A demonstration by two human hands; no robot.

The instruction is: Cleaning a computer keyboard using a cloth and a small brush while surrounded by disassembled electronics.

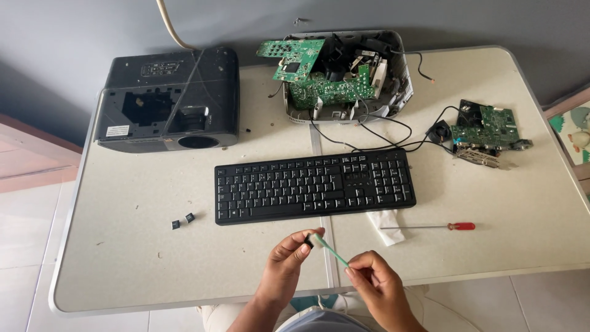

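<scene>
A flat black plastic computer keyboard [314, 186] is seen lying in the middle of a speckled off-white folding table [123, 258], viewed from above. Just in front of the keyboard, a small black keycap [308, 240] is pinched in the closed fingertips of the left hand [284, 265], and a slim pale green brush-like stick [327, 248] is gripped between the fingers of the right hand [376, 284], its tip pressed against the keycap. The cleaning is judged best done with the cap held steady and light, short strokes used. Two loose black keycaps [182, 221] are seen left of the keyboard; a red-handled screwdriver [428, 227] and a white tissue [386, 224] are seen at its front right. Behind the keyboard, a black projector casing [169, 98] and an opened white casing filled with green circuit boards [344, 77] are set; a separate green circuit board [488, 132] is seen to the right.
</scene>
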